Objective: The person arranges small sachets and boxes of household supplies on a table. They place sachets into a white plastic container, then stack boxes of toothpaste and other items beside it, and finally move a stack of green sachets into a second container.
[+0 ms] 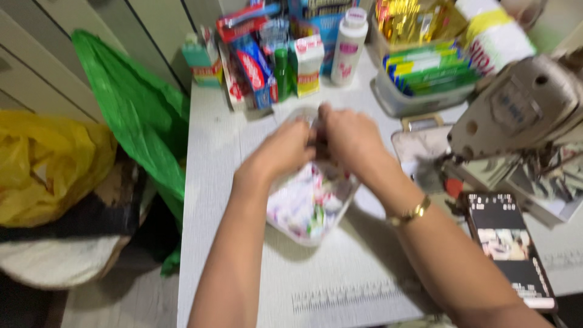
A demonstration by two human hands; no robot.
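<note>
Where the white table (231, 200) meets the wall, items run from the left as follows: one yellow plastic bag (48, 164), crumpled, beside the table; one green plastic bag (139, 115) draped at the table's left edge; one small teal-capped bottle (197, 58) at the back edge; red-and-blue cartons (252, 64), leaning together, too blurred to count; one green tube (281, 73), upright; one white carton with a yellow band (306, 64); one white bottle with pink label (349, 45), upright. Centre: left hand (285, 149) and right hand (349, 140), fingertips drawn together over one clear plastic tray (303, 234) of small white, pink and green packets; both hands pinch something between them, blurred, so what they pinch cannot be told. The tray lies flat on the table, mid-front, beneath the hands. Right wrist carries one gold bracelet (410, 212). Further right: one grey tub (419, 91) of green-and-yellow flat packs, gold foil packets (407, 21) behind it; one white roll with yellow band (495, 33); one beige sewing machine (522, 112); one dark phone (507, 246), face up, at the front right
</note>
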